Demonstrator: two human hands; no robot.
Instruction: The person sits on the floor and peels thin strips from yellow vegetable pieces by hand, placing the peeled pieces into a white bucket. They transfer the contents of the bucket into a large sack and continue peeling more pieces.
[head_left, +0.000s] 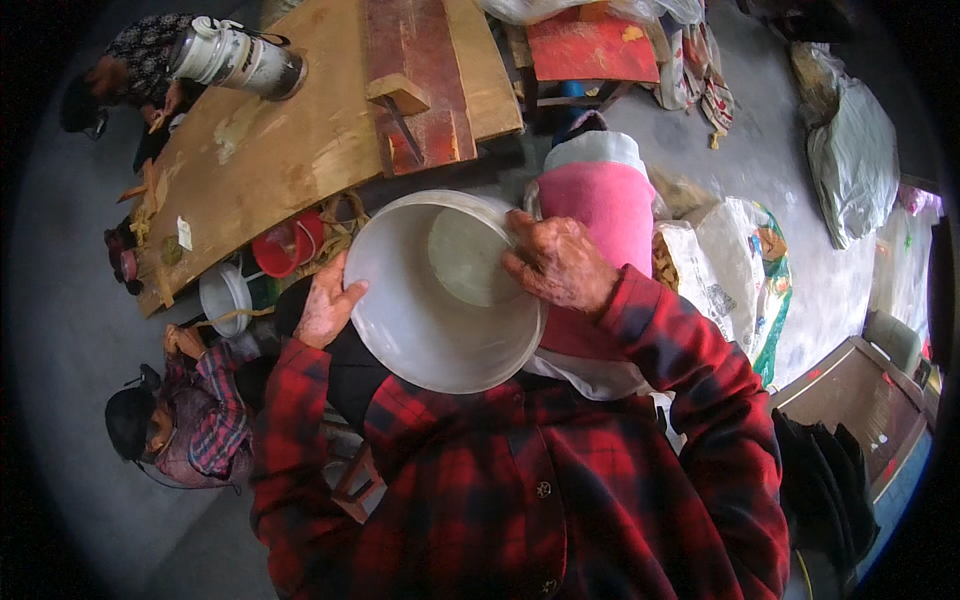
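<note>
A white plastic bucket (420, 315) is tilted over my lap, its open mouth towards me. Its walls and round base show inside, and I see nothing lying in it. My left hand (327, 301) grips the rim on the left side, thumb over the edge. On the right rim, my right hand (561, 261) has its fingers curled over the edge. Pink cloth with a pale cuff (596, 191) covers my leg just beyond the right hand.
A wooden table (300, 142) stands ahead, with a clamped wooden block (397, 94) and a large flask (240, 61). Beneath its edge are a red bucket (289, 244) and a white pail (225, 300). Two people sit at left. Plastic sacks (720, 262) lie at right.
</note>
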